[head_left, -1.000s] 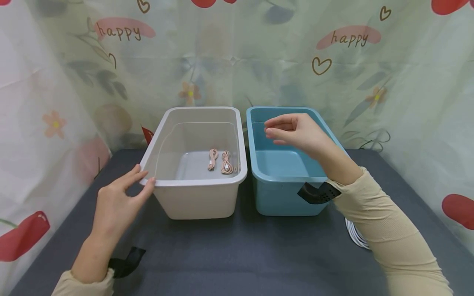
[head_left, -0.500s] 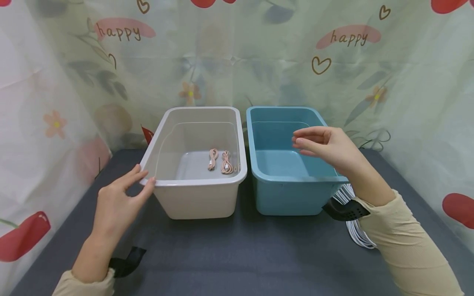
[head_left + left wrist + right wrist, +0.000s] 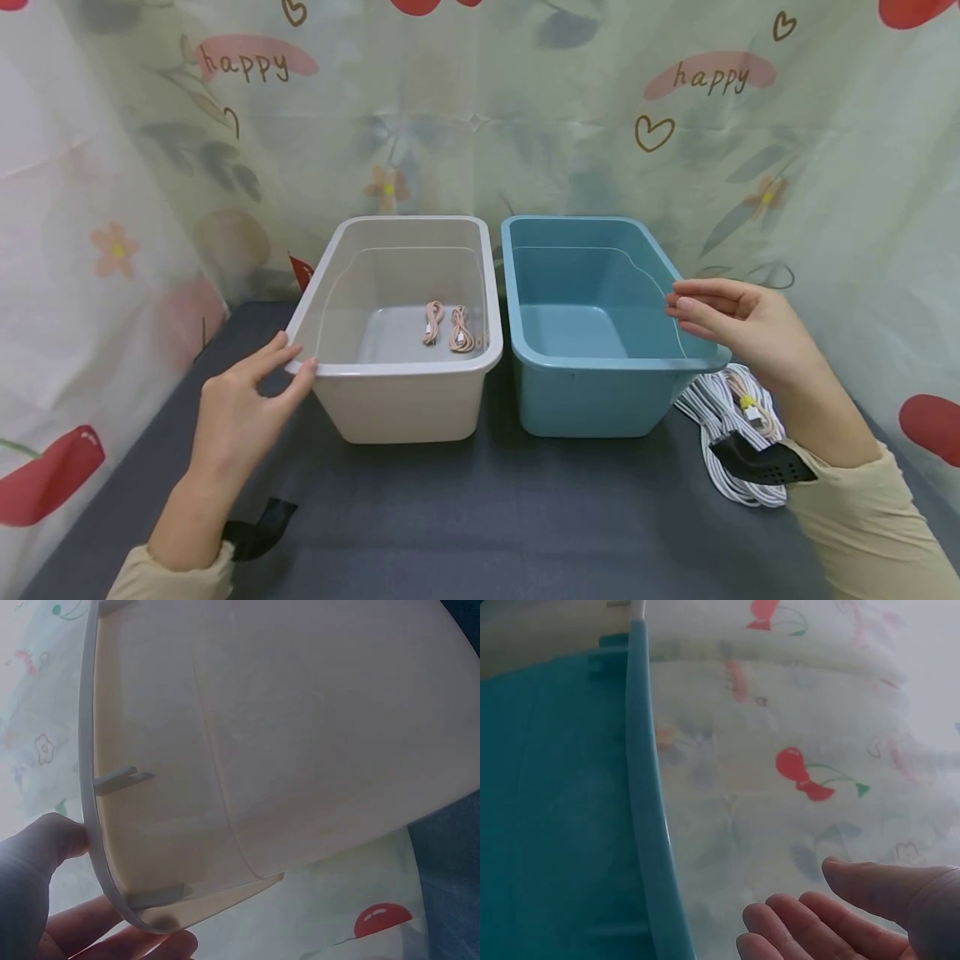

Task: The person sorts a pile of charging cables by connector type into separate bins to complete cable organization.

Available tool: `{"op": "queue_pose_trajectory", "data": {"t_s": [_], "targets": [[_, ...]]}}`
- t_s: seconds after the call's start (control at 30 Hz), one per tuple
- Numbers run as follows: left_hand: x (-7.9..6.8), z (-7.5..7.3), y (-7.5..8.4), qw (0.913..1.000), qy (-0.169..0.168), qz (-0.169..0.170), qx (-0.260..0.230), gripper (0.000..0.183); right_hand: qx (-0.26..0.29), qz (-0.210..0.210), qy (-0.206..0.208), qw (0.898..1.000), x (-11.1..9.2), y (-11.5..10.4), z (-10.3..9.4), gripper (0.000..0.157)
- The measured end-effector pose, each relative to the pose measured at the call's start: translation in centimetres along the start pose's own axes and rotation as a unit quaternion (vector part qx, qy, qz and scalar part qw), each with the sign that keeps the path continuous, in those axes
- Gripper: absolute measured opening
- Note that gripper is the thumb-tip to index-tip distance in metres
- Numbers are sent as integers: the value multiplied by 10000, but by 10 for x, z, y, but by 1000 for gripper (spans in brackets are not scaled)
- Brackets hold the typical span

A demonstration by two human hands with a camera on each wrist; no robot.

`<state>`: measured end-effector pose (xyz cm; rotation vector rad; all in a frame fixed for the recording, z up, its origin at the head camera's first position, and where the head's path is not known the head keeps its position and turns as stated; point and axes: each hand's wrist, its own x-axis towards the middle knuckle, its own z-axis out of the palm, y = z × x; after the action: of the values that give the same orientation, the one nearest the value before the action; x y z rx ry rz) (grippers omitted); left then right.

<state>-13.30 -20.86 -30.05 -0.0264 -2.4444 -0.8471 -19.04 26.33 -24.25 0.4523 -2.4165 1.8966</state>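
Note:
My left hand (image 3: 243, 408) pinches the near left corner of a beige plastic bin (image 3: 397, 404), thumb and fingers at its rim, as the left wrist view shows too. Inside that bin lie two coiled pink charging cables (image 3: 432, 322), side by side on the floor. My right hand (image 3: 750, 329) hovers over the right rim of a blue plastic bin (image 3: 585, 400) with loosely bent fingers and nothing held. In the right wrist view its fingers (image 3: 802, 922) are apart from the blue rim. Beneath the right forearm, a pile of coiled white-grey cables (image 3: 723, 442) lies on the table.
On that pile rests a pinkish coiled cable (image 3: 742, 392) with a yellow tie, partly hidden by the right wrist. Both bins stand close together on a dark cloth-covered table (image 3: 487, 525). A printed curtain (image 3: 472, 158) closes off the back and sides.
My right hand has moved rightward and nearer from above the blue bin to its right rim, uncovering more of the cable pile. The left hand stays at the beige bin's corner.

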Motion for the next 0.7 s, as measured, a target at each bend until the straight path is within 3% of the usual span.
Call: {"op": "queue_pose_trajectory", "data": {"t_s": [0.17, 0.4, 0.57, 0.7], "targets": [[0, 0, 0, 10000, 37, 35, -1, 38, 56, -148, 449, 9989, -11, 10, -15, 24], [0, 0, 0, 10000, 16, -8, 3, 39, 465, -283, 609, 9967, -21, 34, -36, 27], [0, 1, 0, 10000, 59, 45, -18, 39, 471, -51, 589, 9971, -28, 53, -52, 25], [0, 1, 0, 9999, 89, 88, -28, 38, 7, 396, 759, 9963, -34, 68, -65, 23]]}}
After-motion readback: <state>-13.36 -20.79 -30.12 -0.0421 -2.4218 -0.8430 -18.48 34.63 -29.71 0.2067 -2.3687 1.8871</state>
